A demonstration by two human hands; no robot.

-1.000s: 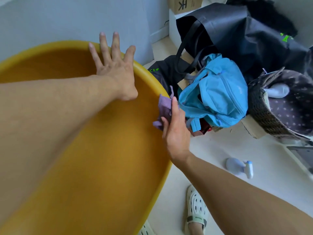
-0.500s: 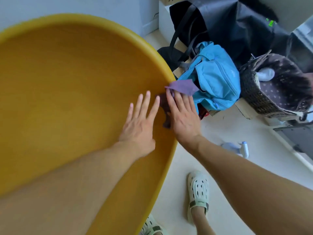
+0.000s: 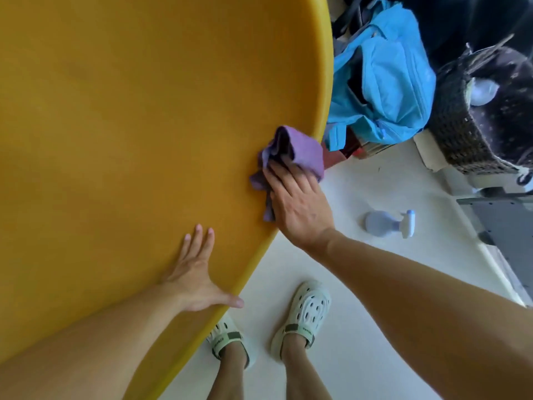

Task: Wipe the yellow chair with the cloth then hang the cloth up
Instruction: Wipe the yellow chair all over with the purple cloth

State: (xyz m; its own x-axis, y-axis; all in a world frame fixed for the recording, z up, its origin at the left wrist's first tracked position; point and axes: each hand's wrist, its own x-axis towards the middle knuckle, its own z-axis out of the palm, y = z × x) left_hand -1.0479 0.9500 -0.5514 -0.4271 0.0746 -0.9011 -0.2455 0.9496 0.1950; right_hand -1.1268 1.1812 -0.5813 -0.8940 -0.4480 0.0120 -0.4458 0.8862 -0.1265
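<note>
Yellow moulded-plastic chair shell (image 3: 138, 145) fills the upper left of the view, its smooth, rounded rim curving down toward the person's feet. A crumpled lilac cloth (image 3: 297, 150) lies against the inner surface just inside that rim, pressed there by the right hand (image 3: 300, 206), whose fingers lie over the cloth and appear to bunch part of it; how tightly they curl I cannot tell for certain. The left hand (image 3: 196, 272) rests flat and open on the shell, lower along the rim than the cloth, thumb hooked over the edge, holding the chair steady.

To wipe well, I judge the cloth should be spread flatter under the palm, since much of it is wadded and one corner hangs free below the hand. Long overlapping strokes along the rim, then inward, would cover the surface, with the bracing hand shifted clear of each pass. The shell looks glossy and evenly coloured, with no visible marks.
</note>
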